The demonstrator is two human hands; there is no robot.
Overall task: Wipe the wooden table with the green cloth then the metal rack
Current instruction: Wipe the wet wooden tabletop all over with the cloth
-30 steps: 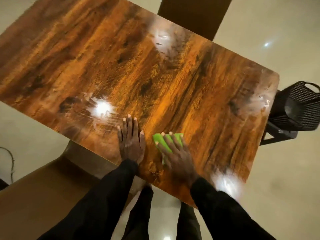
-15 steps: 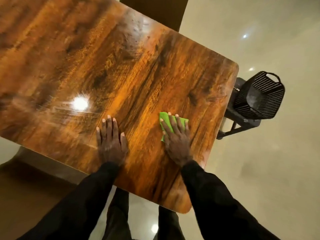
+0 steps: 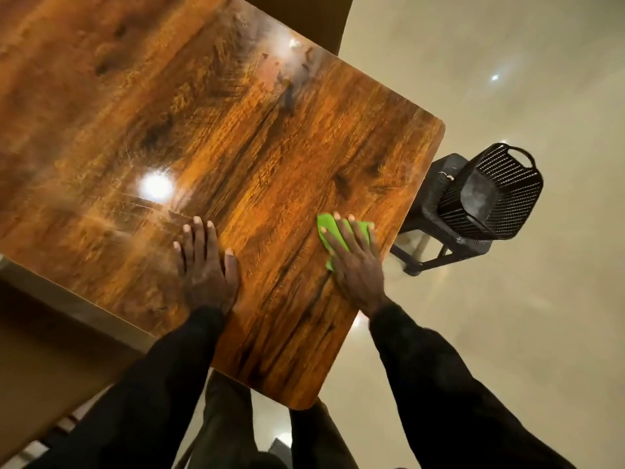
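Note:
The glossy wooden table (image 3: 209, 123) fills the left and middle of the head view. My right hand (image 3: 355, 269) lies flat on the green cloth (image 3: 329, 230), pressing it onto the table close to the right edge; most of the cloth is hidden under the palm and fingers. Resting flat on the bare wood with fingers apart, my left hand (image 3: 206, 265) holds nothing and sits about a hand's width left of the cloth. A black metal mesh rack (image 3: 490, 194) stands on a black stool (image 3: 436, 211) just beyond the table's right edge.
Beige tiled floor (image 3: 507, 316) surrounds the table on the right and front. A dark chair back (image 3: 304, 15) shows behind the far edge. A brown seat (image 3: 44, 350) sits at the lower left. My legs stand at the table's near corner.
My right hand has slid the green cloth rightward across the table toward the right edge. The left hand has stayed flat on the wood. The view has shifted right, bringing the rack closer.

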